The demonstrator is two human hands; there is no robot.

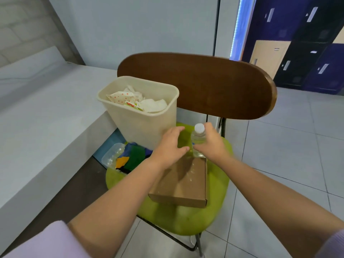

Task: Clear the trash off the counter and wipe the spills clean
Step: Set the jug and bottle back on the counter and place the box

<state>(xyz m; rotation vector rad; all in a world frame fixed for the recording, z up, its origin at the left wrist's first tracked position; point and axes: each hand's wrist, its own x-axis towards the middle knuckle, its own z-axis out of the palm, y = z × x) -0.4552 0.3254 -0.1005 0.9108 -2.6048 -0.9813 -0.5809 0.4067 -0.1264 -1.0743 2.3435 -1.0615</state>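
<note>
Standing on the lime-green cushioned seat of a chair (219, 175) with a dark brown wooden backrest, a clear plastic water bottle with a white cap (198, 138) is grasped by the right hand (211, 144), whose grip curls round its body. The left hand (170, 146) hovers just beside the bottle, its grip released, fingers loosely spread and holding nothing. A flat brown cardboard box (183, 185) lies on the seat below both wrists. Behind the left hand sits a cream plastic waste bin (141, 125) filled with crumpled white paper and dotted wrappers (137, 102). A clear plastic tub of coloured cloths (126, 157) rests at the seat's left edge, next to the pale grey surface (46, 123).
</note>
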